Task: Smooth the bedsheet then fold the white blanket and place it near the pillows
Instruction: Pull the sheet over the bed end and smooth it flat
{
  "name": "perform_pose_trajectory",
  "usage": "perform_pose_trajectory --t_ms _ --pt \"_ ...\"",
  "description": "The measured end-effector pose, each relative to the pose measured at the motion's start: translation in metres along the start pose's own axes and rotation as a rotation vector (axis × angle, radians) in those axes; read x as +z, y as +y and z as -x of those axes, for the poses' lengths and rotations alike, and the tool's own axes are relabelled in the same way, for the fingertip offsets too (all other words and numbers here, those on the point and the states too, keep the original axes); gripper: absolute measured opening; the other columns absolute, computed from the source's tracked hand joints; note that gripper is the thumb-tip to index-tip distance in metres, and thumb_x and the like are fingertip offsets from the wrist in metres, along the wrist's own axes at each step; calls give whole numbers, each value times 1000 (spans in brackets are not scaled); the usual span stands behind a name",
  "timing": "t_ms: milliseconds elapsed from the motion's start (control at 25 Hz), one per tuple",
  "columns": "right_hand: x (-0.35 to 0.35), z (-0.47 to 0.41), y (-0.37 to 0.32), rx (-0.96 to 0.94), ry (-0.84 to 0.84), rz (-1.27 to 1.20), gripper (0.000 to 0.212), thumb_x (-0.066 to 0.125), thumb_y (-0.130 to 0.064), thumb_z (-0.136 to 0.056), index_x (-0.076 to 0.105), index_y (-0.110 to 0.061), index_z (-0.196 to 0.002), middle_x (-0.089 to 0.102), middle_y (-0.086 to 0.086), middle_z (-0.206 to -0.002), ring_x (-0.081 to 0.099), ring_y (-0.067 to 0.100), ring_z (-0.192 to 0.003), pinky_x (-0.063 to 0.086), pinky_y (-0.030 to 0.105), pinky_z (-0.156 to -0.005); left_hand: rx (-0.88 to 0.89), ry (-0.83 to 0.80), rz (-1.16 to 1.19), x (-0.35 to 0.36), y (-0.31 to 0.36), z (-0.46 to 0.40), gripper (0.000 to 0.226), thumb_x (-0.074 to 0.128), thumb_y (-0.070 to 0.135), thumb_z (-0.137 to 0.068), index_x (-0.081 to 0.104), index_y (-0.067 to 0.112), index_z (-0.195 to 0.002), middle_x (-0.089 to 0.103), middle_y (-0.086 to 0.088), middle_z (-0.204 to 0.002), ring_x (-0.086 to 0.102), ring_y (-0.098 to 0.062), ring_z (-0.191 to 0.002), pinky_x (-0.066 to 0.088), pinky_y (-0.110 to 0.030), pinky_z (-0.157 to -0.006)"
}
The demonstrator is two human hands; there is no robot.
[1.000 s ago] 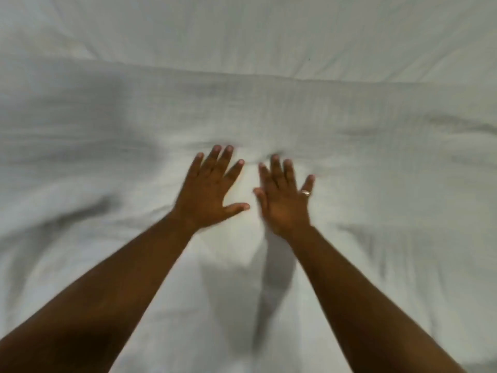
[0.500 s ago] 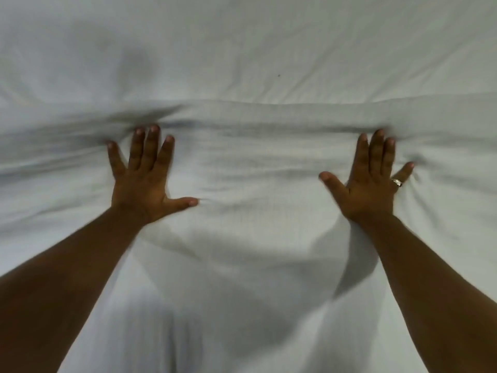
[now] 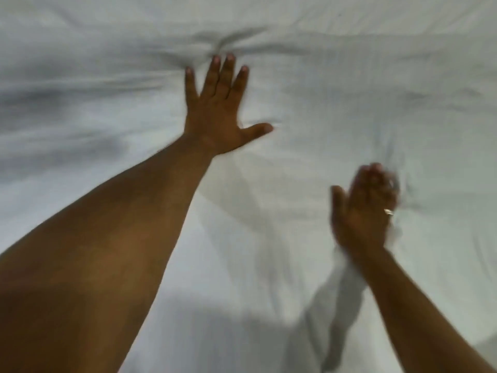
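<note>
Across the whole view lies white cloth [image 3: 349,76] — I cannot tell where the bedsheet ends and the white blanket begins, since both are the same colour and the picture is a little soft. No pillows are in the view.

On the far part of this cloth the left hand [image 3: 217,114] lies flat, palm down, fully open. Its four fingers [image 3: 227,74] are stretched forward and only a little spread, and the thumb points out to the right. The hand holds nothing; it presses on the fabric. Just beyond the fingertips the cloth is bunched into a small knot of wrinkles, from which a long fold runs to the left and to the right.

Nearer to the camera and to the right is the right hand [image 3: 363,211], blurred by motion. It is also open, turned more on its edge, with the thumb apart from the other fingers, and a ring [image 3: 388,211] is on one finger. It grips nothing, but I cannot tell if it touches the cloth. Around it the fabric shows short creases, and the arm's shadow falls on the cloth below the wrist.
</note>
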State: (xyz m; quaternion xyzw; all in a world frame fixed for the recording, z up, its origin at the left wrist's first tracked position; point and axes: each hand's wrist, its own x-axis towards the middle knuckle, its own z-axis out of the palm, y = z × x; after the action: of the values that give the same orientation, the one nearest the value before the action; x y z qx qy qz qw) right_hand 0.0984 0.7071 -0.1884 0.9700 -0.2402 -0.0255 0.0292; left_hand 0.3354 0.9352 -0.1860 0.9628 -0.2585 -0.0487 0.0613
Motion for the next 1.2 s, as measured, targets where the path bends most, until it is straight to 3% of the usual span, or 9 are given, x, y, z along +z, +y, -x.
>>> perform_pose_trajectory --t_ms 80,160,200,320,440,560,720,1040,1200 --pt "-4 28 60 380 -59 58 84 19 -64 -95 20 -3 -153 22 24 -158 20 44 -145 15 70 -111 52 -99 15 -14 -39 50 103 11 87 -78 8 21 -157 0 -8 -165 -3 -26 -152 -1 -55 -120" --pt "-27 53 40 647 -215 -49 102 9 -78 -82 15 -5 -154 15 24 -160 13 45 -147 11 73 -110 26 -142 17 -28 -102 138 99 10 84 -81 12 20 -156 3 -8 -165 -1 -27 -152 2 -50 -122" --pt "-37 72 -2 578 -223 -96 106 6 -80 -79 15 -6 -154 12 23 -161 10 44 -148 11 71 -111 19 -150 21 -32 -135 184 97 13 83 -82 14 20 -156 5 -8 -165 1 -28 -152 3 -49 -121" --pt "-58 155 -198 56 -221 -246 92 23 -72 -84 32 -8 -150 22 20 -160 17 38 -148 18 63 -113 40 -149 -47 -47 -231 296 95 22 81 -83 22 19 -155 11 -10 -164 6 -29 -152 7 -50 -121" --pt "-63 224 -351 -307 -250 -316 82 27 -69 -91 34 -14 -150 23 15 -161 16 33 -149 14 60 -114 127 -145 -109 -50 -298 343 98 28 83 -80 28 18 -153 14 -11 -163 9 -32 -152 10 -53 -121" --pt "-29 236 -309 -190 -200 -142 87 28 -70 -92 27 -8 -153 18 14 -162 14 34 -150 15 63 -115 101 -136 -107 -36 -316 345 105 32 86 -74 22 19 -155 9 -11 -164 5 -31 -152 7 -52 -121" --pt "-19 229 -231 114 -238 -72 93 14 -73 -90 -2 -9 -156 -8 16 -163 -10 31 -151 6 62 -116 72 -150 -82 -23 -321 339 109 29 87 -72 13 21 -156 4 -10 -165 1 -31 -152 -1 -48 -122" --pt "-4 225 -245 141 -130 -54 86 25 -61 -94 11 0 -154 6 26 -161 1 39 -150 1 58 -119 56 -94 -47 4 -326 334 111 28 87 -70 -2 22 -156 -21 0 -162 -18 -23 -150 -14 -43 -120" --pt "-4 227 -245 149 -120 -83 87 23 -62 -94 10 0 -154 5 26 -161 0 39 -150 1 59 -119 71 -73 -40 7 -326 339 111 28 87 -70 -1 22 -156 -21 -1 -162 -15 -25 -150 -11 -45 -120"
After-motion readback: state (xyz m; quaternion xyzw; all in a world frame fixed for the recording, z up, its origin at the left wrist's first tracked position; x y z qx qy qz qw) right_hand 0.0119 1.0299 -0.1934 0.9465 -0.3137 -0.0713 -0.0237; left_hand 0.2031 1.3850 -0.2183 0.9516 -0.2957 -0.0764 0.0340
